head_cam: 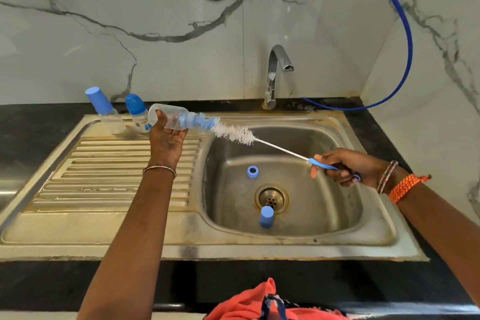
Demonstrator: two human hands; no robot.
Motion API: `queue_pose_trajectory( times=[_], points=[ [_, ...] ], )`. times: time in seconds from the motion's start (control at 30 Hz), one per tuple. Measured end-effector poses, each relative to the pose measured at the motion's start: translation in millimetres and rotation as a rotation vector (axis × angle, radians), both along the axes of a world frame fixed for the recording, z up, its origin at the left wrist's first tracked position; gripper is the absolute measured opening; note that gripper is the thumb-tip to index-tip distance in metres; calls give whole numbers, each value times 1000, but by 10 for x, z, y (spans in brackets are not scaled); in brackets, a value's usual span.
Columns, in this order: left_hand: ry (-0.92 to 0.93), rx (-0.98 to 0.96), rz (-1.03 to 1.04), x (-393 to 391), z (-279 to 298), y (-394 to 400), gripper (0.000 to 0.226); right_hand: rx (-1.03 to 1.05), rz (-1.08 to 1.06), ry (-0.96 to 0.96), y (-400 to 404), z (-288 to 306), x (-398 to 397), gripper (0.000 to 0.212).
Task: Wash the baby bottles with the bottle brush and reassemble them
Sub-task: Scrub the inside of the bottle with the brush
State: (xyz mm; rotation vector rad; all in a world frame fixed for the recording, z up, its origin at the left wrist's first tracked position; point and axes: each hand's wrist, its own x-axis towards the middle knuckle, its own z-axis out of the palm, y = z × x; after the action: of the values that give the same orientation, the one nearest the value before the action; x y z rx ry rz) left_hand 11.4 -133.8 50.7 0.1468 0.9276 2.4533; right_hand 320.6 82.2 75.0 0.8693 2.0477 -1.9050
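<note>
My left hand (166, 140) holds a clear baby bottle (168, 118) on its side above the drainboard, mouth pointing right. My right hand (345, 167) grips the blue handle of the bottle brush (233, 132). The brush's blue tip is inside the bottle's neck, and its white bristles and wire stem stretch out over the basin. A blue screw ring (252, 171) and a blue cap (266, 216) lie in the sink basin (324, 202). Two more bottles stand at the back of the drainboard, one with a tall blue cap (105, 112) and one with a round blue cap (137, 113).
A chrome tap (275, 73) stands behind the basin, with no water running. A blue hose (405, 34) curves down the right wall onto the black counter (39, 132). The ribbed drainboard (104, 176) lies on the left. Orange cloth (259, 304) shows at the bottom edge.
</note>
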Motion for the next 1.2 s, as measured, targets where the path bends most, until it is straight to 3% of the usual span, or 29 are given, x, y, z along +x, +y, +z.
queue_pose_trajectory(
  times=[0.1, 0.27, 0.33, 0.43, 0.57, 0.67, 0.73, 0.87, 1.03, 1.2],
  points=[
    [-9, -9, 27, -39, 19, 62, 16, 26, 4, 24, -20, -8, 62, 44],
    [-182, -108, 194, -186, -38, 30, 53, -4, -106, 4, 118, -118, 237, 39],
    [-210, -99, 246, -278, -59, -32, 56, 28, -179, 29, 173, -185, 333, 36],
    [-195, -51, 189, -252, -44, 42, 53, 210, -293, 194, 48, -243, 236, 29],
    [-175, -70, 43, 77, 64, 371, 21, 576, -355, 333, -468, -360, -296, 21],
    [-156, 18, -15, 216, 92, 572, 22, 799, -430, 454, -825, -414, -575, 15],
    [-148, 78, -17, 260, 126, 626, 30, 776, -451, 519, -982, -391, -667, 14],
    [-173, 81, 80, 256, 204, 627, 68, 756, -424, 506, -1078, -367, -773, 19],
    [-286, -22, 225, 212, 264, 626, 78, 709, -359, 413, -1034, -407, -790, 19],
    [-319, 52, 273, 66, 314, 556, 70, 746, -304, 348, -1117, -441, -650, 18]
  ],
)
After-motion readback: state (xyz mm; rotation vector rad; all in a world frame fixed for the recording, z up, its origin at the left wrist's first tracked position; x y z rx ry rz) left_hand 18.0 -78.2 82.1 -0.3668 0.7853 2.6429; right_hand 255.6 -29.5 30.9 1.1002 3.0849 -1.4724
